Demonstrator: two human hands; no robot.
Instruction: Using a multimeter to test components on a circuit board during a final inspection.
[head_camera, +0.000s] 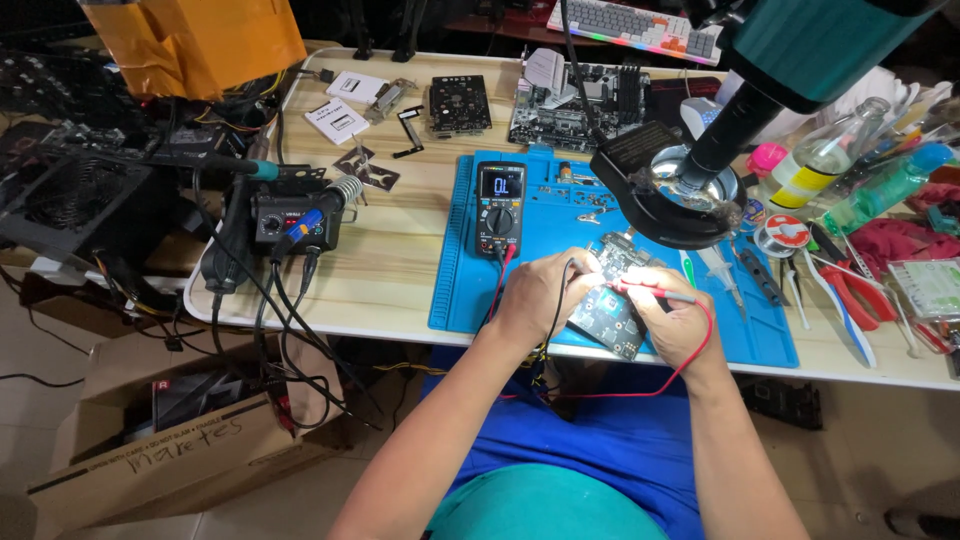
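Work mat (760, 335): bright blue. Multimeter (500, 208): black casing, dark screen with pale digits. Test leads: one red (690, 360), one black (553, 310). Circuit board (612, 318): black with small pale components. Tabletop (400, 250): light wood grain. Magnifier lamp (668, 195): black ring on teal arm. Pliers (850, 295): red handles. Soldering station (290, 222): black, blue-accented iron.

At my 10 o'clock sits a soldering station (290, 222) with its cables; at 12 a motherboard (578, 98) and a keyboard (640, 28). At 2 o'clock — 2 plastic bottles (850, 170), red-handled pliers (852, 292).
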